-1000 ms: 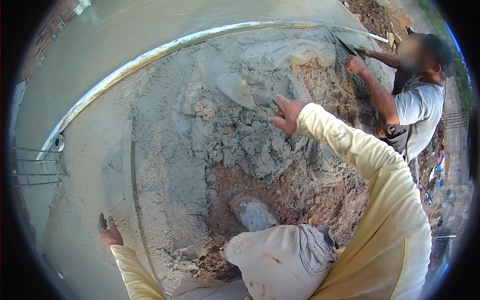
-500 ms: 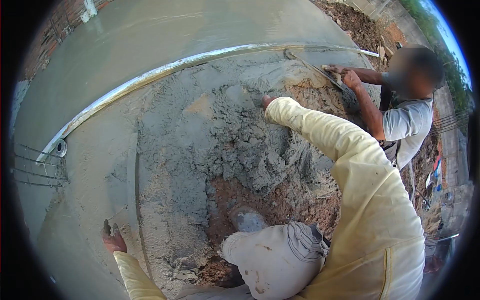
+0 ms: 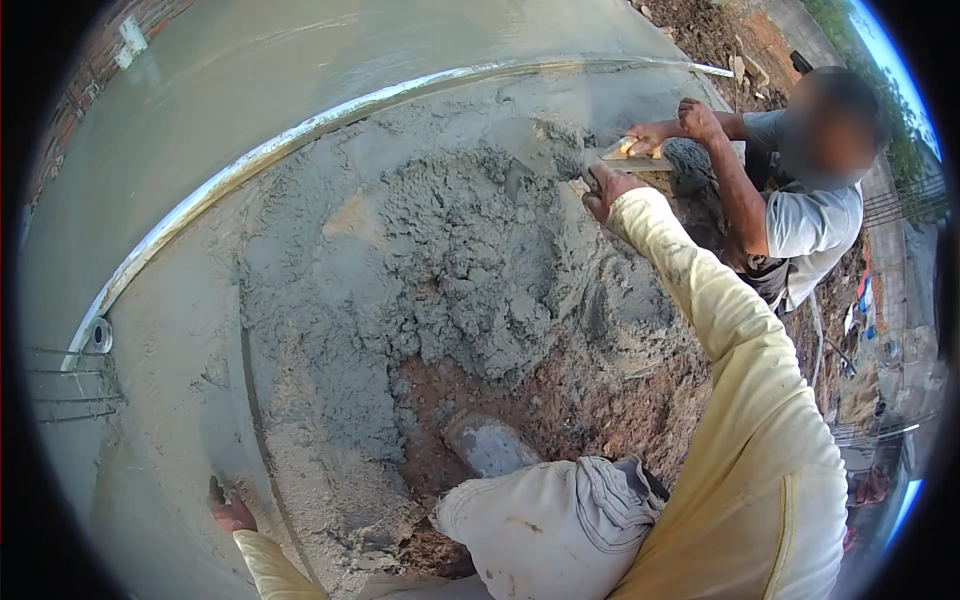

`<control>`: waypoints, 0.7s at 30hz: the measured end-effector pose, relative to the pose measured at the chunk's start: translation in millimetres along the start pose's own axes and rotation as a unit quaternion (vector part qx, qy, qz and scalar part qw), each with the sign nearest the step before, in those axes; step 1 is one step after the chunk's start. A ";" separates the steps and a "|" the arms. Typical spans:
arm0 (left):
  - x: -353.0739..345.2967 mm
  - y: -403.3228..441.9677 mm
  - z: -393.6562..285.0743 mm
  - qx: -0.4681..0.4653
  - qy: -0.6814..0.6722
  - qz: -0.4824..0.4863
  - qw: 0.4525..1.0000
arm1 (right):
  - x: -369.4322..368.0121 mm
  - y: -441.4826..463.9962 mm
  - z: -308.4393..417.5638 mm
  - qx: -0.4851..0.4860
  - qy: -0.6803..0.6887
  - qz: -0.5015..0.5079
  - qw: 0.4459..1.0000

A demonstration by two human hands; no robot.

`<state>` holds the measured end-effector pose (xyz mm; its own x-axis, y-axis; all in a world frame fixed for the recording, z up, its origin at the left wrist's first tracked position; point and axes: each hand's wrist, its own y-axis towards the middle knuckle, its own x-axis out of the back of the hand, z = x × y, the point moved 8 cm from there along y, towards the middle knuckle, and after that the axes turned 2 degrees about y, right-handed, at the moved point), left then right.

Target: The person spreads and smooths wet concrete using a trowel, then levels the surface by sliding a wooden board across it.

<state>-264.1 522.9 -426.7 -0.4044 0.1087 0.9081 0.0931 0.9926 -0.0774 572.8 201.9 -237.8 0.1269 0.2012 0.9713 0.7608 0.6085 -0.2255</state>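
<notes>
Trowel point(image 3: 560, 157), blurred against wet concrete point(image 3: 470, 270), fills right hand point(image 3: 612, 190); left hand point(image 3: 232, 511) spreads, its contact unclear.

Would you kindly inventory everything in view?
Smooth concrete: one expanse, grey, upper left
Rough concrete: one heap, grey, centre
Soil: one patch, reddish, below centre
Strip: one, whitish, across top
Ring: one, pale, left
Rods: several, dark, left edge
Brickwork: some, reddish, top left
Co-worker: one, grey shirt, right
Float: one, yellowish, by co-worker
Trowel: one, grey, upper centre
Trouser knee: one, beige, bottom
Left grip: one, yellow sleeve, lower left
Right grip: one, yellow sleeve, upper centre
</notes>
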 end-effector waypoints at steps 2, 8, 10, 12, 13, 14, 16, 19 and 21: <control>-3.1 1.2 1.7 0.007 -0.014 0.005 1.000 | -0.4 53.9 -6.6 -0.039 -0.057 -0.002 0.998; 26.1 -12.0 -30.7 0.042 -0.004 -0.025 0.999 | -23.7 155.0 -17.8 -0.180 -0.056 -0.017 0.982; 38.2 -18.0 -30.2 0.052 0.033 -0.020 0.998 | -43.6 163.5 13.6 -0.127 -0.054 0.023 0.990; 41.8 -22.5 -18.9 0.063 0.043 -0.023 0.997 | -64.3 172.6 49.3 -0.061 -0.053 0.028 0.996; 42.6 -28.4 -10.3 0.071 0.048 -0.025 0.996 | -69.1 170.0 66.1 -0.030 -0.059 0.036 0.997; 41.1 -32.3 -7.3 0.064 0.050 -0.024 0.996 | -70.5 164.2 81.8 0.002 -0.064 0.044 0.997; 43.4 -35.9 -0.2 0.053 0.061 -0.027 0.996 | -70.1 149.2 113.3 0.071 -0.075 0.049 0.993; 46.5 -37.4 -4.4 0.074 0.073 -0.025 0.994 | -77.9 130.3 130.3 0.114 -0.085 0.074 0.987; 47.8 -37.1 -10.8 0.057 0.060 -0.038 0.996 | -84.6 115.7 137.2 0.151 -0.095 0.081 0.981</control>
<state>-277.1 490.7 -376.0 -0.2945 0.0331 0.9551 -0.0393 0.9981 -0.0467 562.7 360.7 -356.5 0.0885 0.4364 0.8954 0.5139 0.7500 -0.4164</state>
